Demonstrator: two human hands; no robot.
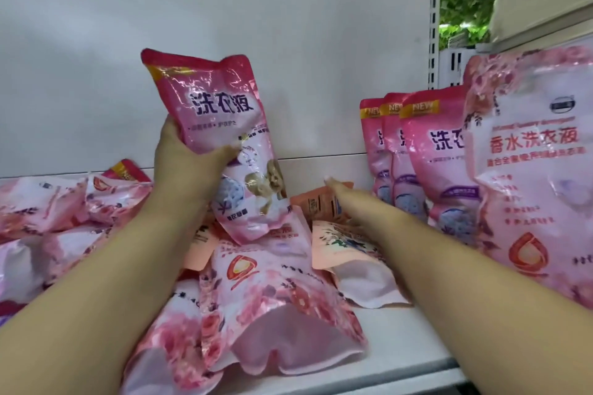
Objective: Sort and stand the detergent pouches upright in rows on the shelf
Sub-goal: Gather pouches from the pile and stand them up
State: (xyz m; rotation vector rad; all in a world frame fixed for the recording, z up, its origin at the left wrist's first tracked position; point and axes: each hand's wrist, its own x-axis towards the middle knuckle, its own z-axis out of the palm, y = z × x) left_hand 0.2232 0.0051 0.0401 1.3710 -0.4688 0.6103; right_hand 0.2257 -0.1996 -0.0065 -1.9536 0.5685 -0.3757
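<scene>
The left hand (189, 167) grips a pink pouch (221, 144) at mid-height, long axis near upright, above the heap. The standing row (417, 163) lies to its right, nearer the right hand (346, 199), which seems to touch an orange pouch (316, 202), fingers straight.

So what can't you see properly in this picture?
- Right hand fingertips: head view, blurred, reaching over an orange pouch.
- Two rear dark-pink standing pouches: hidden behind the front one.
- Big pale-pink rose-printed pouch: cut off by the right edge.
</scene>
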